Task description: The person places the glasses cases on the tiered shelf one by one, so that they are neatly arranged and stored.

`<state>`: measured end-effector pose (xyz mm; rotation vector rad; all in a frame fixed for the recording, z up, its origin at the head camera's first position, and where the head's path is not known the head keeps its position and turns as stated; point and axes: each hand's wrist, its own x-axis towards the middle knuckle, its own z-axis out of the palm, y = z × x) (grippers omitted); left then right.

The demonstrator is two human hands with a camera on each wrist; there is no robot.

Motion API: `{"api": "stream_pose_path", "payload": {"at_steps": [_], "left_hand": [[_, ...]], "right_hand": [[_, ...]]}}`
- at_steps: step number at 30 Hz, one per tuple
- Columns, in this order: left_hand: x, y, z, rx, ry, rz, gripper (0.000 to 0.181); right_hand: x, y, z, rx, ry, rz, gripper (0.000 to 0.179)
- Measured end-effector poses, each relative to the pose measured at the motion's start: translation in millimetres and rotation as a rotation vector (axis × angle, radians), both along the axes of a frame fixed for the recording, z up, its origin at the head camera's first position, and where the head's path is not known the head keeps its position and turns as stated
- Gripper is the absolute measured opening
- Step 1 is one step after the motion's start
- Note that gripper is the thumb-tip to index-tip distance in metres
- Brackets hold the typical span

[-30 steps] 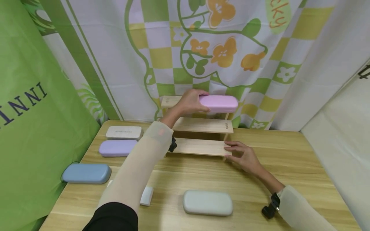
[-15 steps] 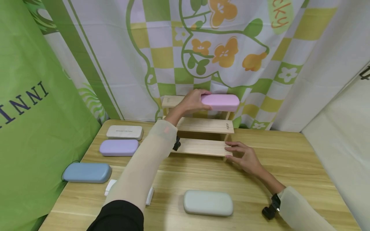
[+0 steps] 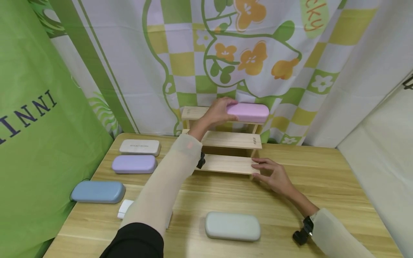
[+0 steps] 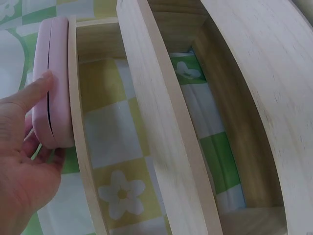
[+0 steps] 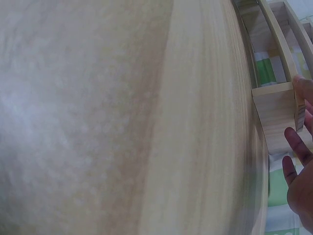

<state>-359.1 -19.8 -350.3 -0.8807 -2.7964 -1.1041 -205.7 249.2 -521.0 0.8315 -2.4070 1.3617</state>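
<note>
My left hand point(image 3: 219, 113) grips the left end of a pink glasses case point(image 3: 251, 112), which lies along the right part of the top tier of a three-tier wooden shelf point(image 3: 226, 139). In the left wrist view, the thumb lies on the side of the pink case point(image 4: 59, 83) and the other fingers reach round its end, right at the tier's edge. My right hand point(image 3: 272, 175) pinches the right end of the bottom tier between thumb and fingers. The right wrist view shows fingertips at that shelf end point(image 5: 276, 105).
On the wooden table point(image 3: 306, 172), a white case point(image 3: 139, 147), a lilac case point(image 3: 133, 164) and a blue case point(image 3: 98, 191) lie at left. A grey-green case point(image 3: 232, 226) is in front. A white object point(image 3: 125, 208) is partly hidden under my left sleeve. A patterned curtain point(image 3: 187, 64) hangs behind.
My left hand has slid the pink case slightly to the right along the top tier. The right hand keeps its place at the bottom tier.
</note>
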Motion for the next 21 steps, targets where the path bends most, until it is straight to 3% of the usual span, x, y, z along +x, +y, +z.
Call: {"api": "stream_pose_path", "payload": {"at_steps": [21], "left_hand": [[2.5, 6.1, -0.9, 0.044, -0.015, 0.047, 0.073]], "right_hand": [[0.0, -0.4, 0.9, -0.005, -0.02, -0.011, 0.034]]}}
